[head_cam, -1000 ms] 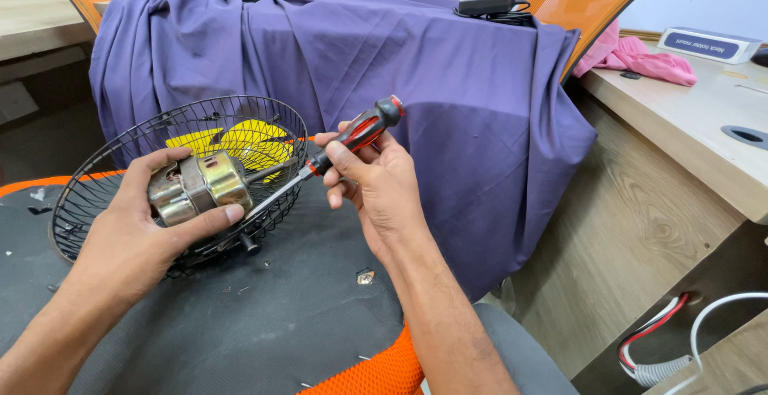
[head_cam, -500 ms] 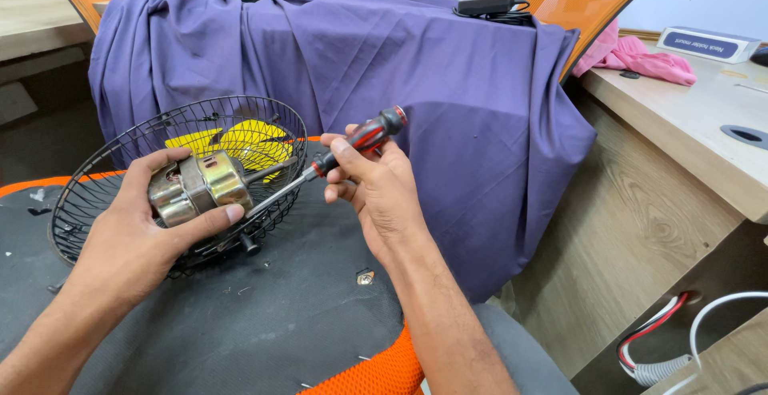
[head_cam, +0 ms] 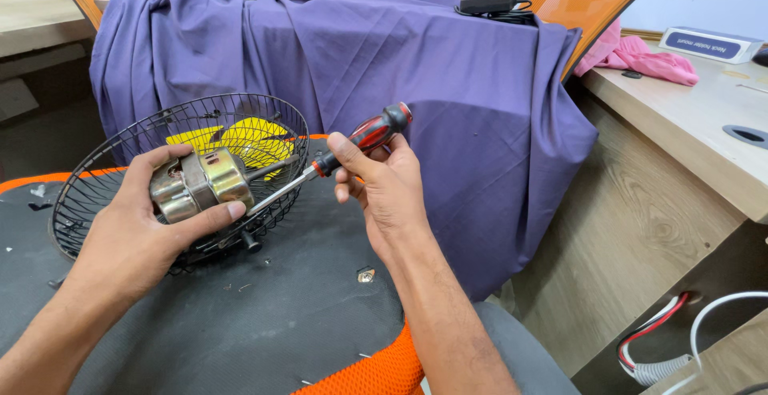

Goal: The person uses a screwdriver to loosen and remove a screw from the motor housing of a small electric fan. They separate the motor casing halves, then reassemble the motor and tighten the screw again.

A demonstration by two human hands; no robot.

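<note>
My left hand (head_cam: 136, 231) grips a shiny metal motor (head_cam: 200, 184) over a black wire fan guard (head_cam: 104, 151). My right hand (head_cam: 380, 191) holds a red and black screwdriver (head_cam: 364, 136) by its handle. The screwdriver's steel shaft slants down to the left and its tip touches the motor's right end. Yellow fan blades (head_cam: 248, 137) lie inside the guard behind the motor.
The guard rests on a dark mat with an orange mesh edge (head_cam: 368, 371). A small screw (head_cam: 366, 276) lies on the mat. Purple cloth (head_cam: 416, 67) drapes behind. A wooden desk (head_cam: 688, 123) stands right, with a pink cloth (head_cam: 648, 59), a white box (head_cam: 708, 43) and cables below.
The right hand has shifted slightly on the screwdriver handle, which now tilts a little differently. The left hand and motor stay put.
</note>
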